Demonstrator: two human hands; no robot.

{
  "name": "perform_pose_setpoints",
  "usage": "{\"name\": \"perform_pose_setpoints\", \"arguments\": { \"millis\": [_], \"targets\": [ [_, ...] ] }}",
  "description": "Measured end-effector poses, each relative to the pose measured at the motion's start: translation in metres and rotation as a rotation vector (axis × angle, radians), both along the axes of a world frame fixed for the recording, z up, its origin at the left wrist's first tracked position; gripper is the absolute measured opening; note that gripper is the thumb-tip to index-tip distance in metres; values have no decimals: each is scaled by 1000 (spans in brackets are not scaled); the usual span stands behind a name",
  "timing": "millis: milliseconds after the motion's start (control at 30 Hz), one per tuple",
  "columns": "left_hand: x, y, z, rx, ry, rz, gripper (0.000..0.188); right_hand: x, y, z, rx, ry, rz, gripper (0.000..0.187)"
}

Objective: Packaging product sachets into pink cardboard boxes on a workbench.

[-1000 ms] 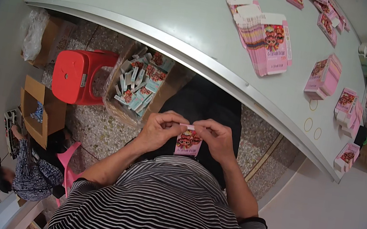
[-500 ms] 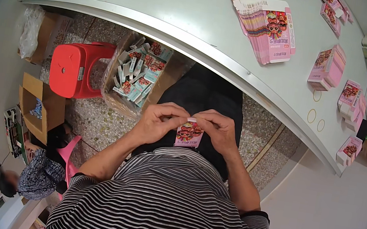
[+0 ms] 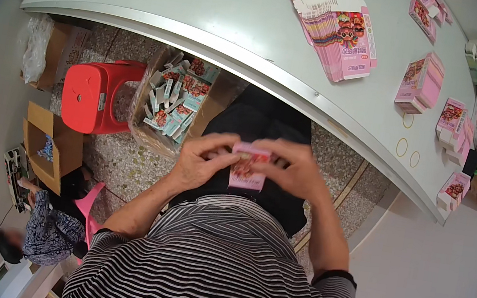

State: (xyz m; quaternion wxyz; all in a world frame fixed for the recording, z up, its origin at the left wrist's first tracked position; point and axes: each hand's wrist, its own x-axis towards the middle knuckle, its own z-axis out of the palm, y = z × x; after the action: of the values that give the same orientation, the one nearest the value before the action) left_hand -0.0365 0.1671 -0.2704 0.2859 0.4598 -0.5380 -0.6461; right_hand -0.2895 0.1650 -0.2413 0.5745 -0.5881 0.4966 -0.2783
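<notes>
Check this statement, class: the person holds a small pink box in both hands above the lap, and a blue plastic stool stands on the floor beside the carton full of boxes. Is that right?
Not quite. The stool is red, not blue, as the head view shows. The rest holds: the left hand and right hand hold the small pink box above the lap, and the stool stands on the floor beside the carton full of boxes.

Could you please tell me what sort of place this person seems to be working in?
Probably a small packing workshop. A stack of flat pink unfolded cartons lies on the pale grey worktable, a brown cardboard box full of small pink and green cartons stands on the speckled floor, and both hands hold a small pink carton.
</notes>
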Motion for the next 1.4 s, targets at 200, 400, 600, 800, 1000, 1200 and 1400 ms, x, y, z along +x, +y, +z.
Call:
{"name": "perform_pose_setpoints", "arguments": {
  "millis": [200,400,600,800,1000,1200,1400],
  "targets": [
    [-3,-35,6,73,195,321,39,-72,-105,66,-406,-488,-805,68],
    [-7,-30,1,81,148,304,34,-64,-133,48,-525,630,-640,107],
    [-13,-18,-9,147,132,240,30,-56,-142,29,-464,653,-636,100],
    [-11,-27,-8,162,206,284,46,-46,-129,39,-595,523,-713,94],
    [-32,-70,25,10,599,184,114,9,-54,33,-367,-60,-397,104],
    [-37,-71,41,67,434,-38,109,45,-13,6,-273,-342,-259,99],
    [-48,-58,34,173,175,154,63,55,-2,-12,-117,-463,-492,68]
  ]
}}
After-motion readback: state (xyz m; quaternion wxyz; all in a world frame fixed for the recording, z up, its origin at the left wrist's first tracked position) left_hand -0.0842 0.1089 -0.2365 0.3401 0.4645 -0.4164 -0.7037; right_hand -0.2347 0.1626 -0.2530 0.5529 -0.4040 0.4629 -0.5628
